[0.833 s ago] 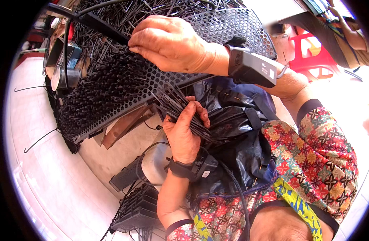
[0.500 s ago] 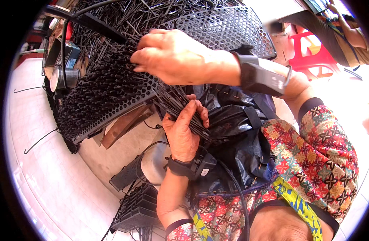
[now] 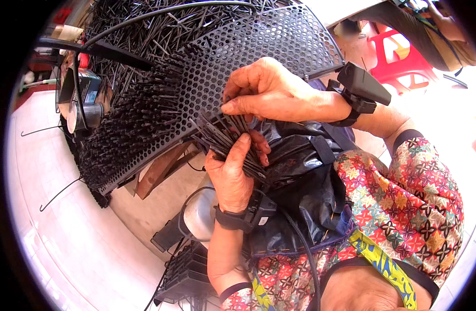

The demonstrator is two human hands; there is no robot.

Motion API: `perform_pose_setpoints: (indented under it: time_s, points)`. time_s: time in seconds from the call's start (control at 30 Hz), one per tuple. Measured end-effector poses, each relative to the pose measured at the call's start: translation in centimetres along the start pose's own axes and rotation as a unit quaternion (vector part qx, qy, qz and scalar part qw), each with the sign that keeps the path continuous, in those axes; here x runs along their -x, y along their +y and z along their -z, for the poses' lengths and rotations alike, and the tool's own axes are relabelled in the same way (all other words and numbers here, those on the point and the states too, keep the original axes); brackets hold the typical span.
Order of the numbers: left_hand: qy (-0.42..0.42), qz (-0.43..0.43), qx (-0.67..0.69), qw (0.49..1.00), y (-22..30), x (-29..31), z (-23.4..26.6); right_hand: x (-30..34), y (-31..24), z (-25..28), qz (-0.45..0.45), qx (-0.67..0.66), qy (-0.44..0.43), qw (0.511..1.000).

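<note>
A bundle of thin black sticks (image 3: pixel 226 139) is gripped in my left hand (image 3: pixel 231 179), the thumb across it and the fingers wrapped round behind. Just above its upper ends, the thumb and fingers of my right hand (image 3: pixel 279 94) are pinched together. Whatever lies between those fingertips is hidden. Beyond both hands stretches a black board full of round holes (image 3: pixel 259 44). Many similar sticks (image 3: pixel 126 127) stand upright in its left part, while the holes nearer my right hand are bare.
Loose black sticks (image 3: pixel 139 28) are heaped behind the board. A black bar (image 3: pixel 100 50) and a cable cross at upper left, near a metal can (image 3: pixel 87 115). Black sheeting (image 3: pixel 300 181) covers my lap. Black crates (image 3: pixel 183 274) stand below left; a red stool (image 3: pixel 401 59) is at far right.
My right hand has moved from over the standing sticks, right and down to the top of the bundle. More bare holes now show. My left hand still grips the bundle.
</note>
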State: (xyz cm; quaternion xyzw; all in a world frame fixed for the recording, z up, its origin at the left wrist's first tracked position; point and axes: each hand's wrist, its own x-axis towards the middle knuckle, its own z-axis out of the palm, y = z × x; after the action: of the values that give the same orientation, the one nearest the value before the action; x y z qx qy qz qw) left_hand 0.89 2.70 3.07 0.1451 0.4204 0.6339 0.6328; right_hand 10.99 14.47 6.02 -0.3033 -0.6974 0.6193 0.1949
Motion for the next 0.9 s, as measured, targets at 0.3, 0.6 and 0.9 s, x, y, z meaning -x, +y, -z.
perform_pose_setpoints:
  time_s: [0.3, 0.6, 0.9]
  points:
    - [0.015, -0.009, -0.002, 1.0, -0.2, -0.2, 0.2, 0.9, 0.3, 0.2, -0.069, -0.063, -0.012, 0.996]
    - [0.071, 0.019, -0.043, 0.996, 0.2, -0.2, -0.5, 0.5, 0.8, 1.0, -0.045, -0.127, 0.065, 0.989]
    - [0.043, 0.055, -0.041, 0.997, 1.3, -0.3, -0.9, 0.1, -0.6, 1.6, -0.102, -0.195, 0.025, 0.975]
